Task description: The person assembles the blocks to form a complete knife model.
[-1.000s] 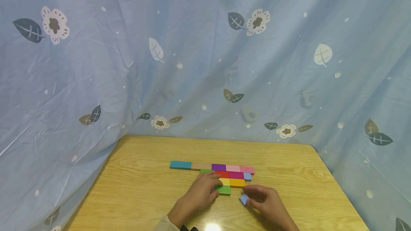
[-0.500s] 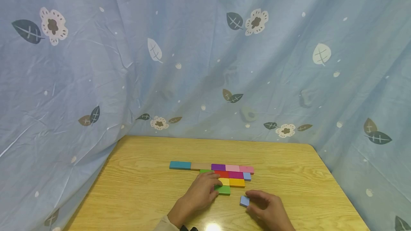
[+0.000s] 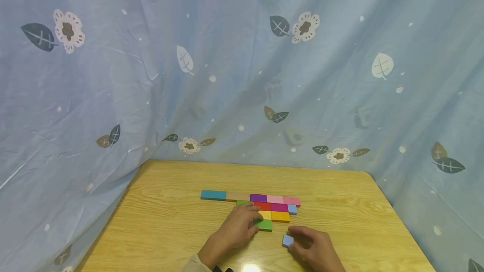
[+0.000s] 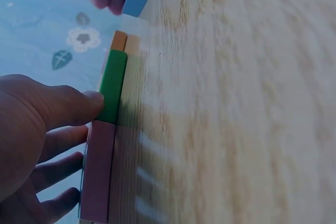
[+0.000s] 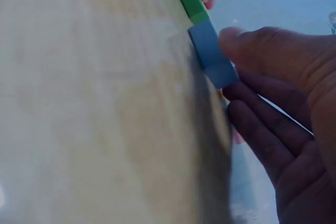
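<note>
My left hand (image 3: 236,226) rests on a flat layout of coloured wooden blocks, fingers spread over it. Its thumb touches the near side of a green block (image 4: 113,85), beside a mauve block (image 4: 98,169). The hand partly covers the red block (image 3: 262,206) and the yellow block (image 3: 266,215). To the right and nearer to me, my right hand (image 3: 316,247) pinches a small light blue block (image 3: 288,240) between thumb and fingers. That block is apart from the layout; the right wrist view shows its faces (image 5: 207,43) against the thumb.
In the layout's back row lie a teal block (image 3: 213,195), a plain wood block (image 3: 238,197), a purple block (image 3: 259,197) and pink ones. Magenta (image 3: 279,207), orange (image 3: 280,216) and another light blue block (image 3: 292,209) adjoin. A patterned curtain (image 3: 242,74) hangs behind the wooden table (image 3: 170,221).
The small light blue block has turned from slanted to nearly square and shifted slightly toward me with my right hand. My left hand has stayed in place.
</note>
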### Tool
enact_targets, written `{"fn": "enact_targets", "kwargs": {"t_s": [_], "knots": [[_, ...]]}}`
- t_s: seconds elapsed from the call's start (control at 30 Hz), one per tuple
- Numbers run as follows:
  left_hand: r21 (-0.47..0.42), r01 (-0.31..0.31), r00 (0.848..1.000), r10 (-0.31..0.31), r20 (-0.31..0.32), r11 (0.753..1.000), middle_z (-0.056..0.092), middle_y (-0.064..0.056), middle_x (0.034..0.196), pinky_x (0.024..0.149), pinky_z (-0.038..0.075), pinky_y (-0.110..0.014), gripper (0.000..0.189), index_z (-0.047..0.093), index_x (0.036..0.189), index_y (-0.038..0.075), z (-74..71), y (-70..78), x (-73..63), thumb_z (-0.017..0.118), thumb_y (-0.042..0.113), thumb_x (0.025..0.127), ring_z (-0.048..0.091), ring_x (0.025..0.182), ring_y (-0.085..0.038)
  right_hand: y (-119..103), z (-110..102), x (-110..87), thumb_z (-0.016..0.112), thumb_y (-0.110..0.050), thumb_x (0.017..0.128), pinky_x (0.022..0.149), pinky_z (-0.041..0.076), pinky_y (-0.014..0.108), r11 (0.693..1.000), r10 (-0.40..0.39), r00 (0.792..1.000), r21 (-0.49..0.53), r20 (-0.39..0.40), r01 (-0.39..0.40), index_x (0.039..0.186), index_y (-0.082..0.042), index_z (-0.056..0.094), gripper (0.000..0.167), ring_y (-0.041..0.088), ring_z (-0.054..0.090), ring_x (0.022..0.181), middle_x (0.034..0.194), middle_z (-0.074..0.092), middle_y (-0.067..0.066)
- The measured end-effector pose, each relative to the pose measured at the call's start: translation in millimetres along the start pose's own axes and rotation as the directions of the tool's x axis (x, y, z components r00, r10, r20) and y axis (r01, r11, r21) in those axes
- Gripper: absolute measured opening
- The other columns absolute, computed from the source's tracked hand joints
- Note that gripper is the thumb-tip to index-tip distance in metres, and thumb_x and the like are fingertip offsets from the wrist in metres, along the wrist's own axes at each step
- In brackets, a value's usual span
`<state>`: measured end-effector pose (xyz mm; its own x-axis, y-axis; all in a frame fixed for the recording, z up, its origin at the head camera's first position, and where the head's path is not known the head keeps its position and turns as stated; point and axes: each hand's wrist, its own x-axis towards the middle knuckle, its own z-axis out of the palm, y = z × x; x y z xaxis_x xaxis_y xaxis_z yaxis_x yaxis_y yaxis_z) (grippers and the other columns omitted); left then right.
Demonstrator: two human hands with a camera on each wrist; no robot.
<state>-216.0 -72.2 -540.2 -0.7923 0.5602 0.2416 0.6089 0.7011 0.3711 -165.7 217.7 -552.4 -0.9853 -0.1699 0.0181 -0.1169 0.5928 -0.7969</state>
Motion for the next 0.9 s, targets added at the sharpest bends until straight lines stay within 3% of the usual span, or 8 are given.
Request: {"fn": "enact_targets", "kwargs": {"t_s": [0.1,0.3,0.4,0.47,0.63,0.77,0.9], "knots": [[0.000,0.002,1.000,-0.002,0.000,1.000,0.076,-0.002,0.140,0.122,0.051,-0.052,0.021,0.084,0.118,0.018,-1.2,0.3,0.1,0.083,0.016,0.097,0.064,0.142,-0.029,-1,0,-2.5,0.093,-0.022,0.088,0.104,0.063,0.031,1.000,0.010,1.000,-0.021,-0.002,-0.010,0.120,-0.021,0.083,0.034,0.016,0.074,0.122,0.124,0.082,-0.006],[0.008,0.003,1.000,-0.003,0.002,1.000,0.076,-0.001,0.139,0.122,0.051,-0.051,0.021,0.084,0.118,0.018,-2.7,0.3,0.7,0.083,0.017,0.097,0.065,0.142,-0.029,-8,4,1.3,0.088,-0.009,0.091,0.098,0.065,0.027,0.998,0.024,0.994,0.056,-0.106,-0.018,0.116,-0.020,0.085,0.028,0.011,0.077,0.113,0.116,0.084,-0.006],[0.008,0.007,1.000,-0.007,0.006,1.000,0.076,-0.002,0.140,0.122,0.051,-0.051,0.021,0.084,0.118,0.019,-2.9,0.6,0.7,0.083,0.017,0.097,0.064,0.142,-0.029,-12,4,5.4,0.088,-0.009,0.092,0.097,0.065,0.027,0.998,-0.030,0.987,0.057,-0.157,0.039,0.116,-0.023,0.085,0.027,0.007,0.077,0.109,0.112,0.084,-0.009],[0.004,0.008,1.000,-0.008,0.007,1.000,0.076,-0.002,0.140,0.122,0.052,-0.052,0.021,0.084,0.118,0.018,-2.8,0.8,0.7,0.083,0.017,0.097,0.064,0.142,-0.029,-14,5,8.6,0.088,-0.009,0.092,0.096,0.066,0.029,0.993,-0.107,0.978,0.025,-0.179,0.113,0.116,-0.022,0.085,0.027,0.007,0.078,0.106,0.112,0.084,-0.009],[0.007,0.006,1.000,-0.006,0.004,1.000,0.076,-0.002,0.140,0.121,0.052,-0.052,0.021,0.085,0.117,0.019,-1.5,1.0,1.2,0.084,0.017,0.097,0.065,0.142,-0.029,-16,10,18.0,0.089,-0.008,0.091,0.093,0.068,0.033,0.956,-0.291,0.941,-0.090,-0.174,0.280,0.116,-0.014,0.085,0.026,0.010,0.080,0.102,0.111,0.085,-0.004],[0.013,0.003,1.000,-0.003,0.001,1.000,0.076,-0.002,0.140,0.121,0.052,-0.051,0.021,0.084,0.117,0.019,0.2,1.0,1.8,0.084,0.017,0.096,0.065,0.142,-0.029,-18,13,25.3,0.089,-0.007,0.090,0.093,0.068,0.035,0.932,-0.345,0.929,-0.168,-0.134,0.322,0.115,-0.011,0.085,0.026,0.009,0.079,0.103,0.109,0.085,-0.004],[0.017,-0.003,1.000,0.003,0.003,1.000,0.076,-0.002,0.141,0.122,0.052,-0.050,0.021,0.084,0.117,0.019,1.0,1.5,1.8,0.084,0.017,0.096,0.064,0.142,-0.029,-16,17,28.9,0.089,-0.008,0.090,0.094,0.067,0.035,0.925,-0.357,0.928,-0.177,-0.103,0.336,0.115,-0.012,0.085,0.025,0.010,0.078,0.105,0.109,0.085,-0.004]]}}
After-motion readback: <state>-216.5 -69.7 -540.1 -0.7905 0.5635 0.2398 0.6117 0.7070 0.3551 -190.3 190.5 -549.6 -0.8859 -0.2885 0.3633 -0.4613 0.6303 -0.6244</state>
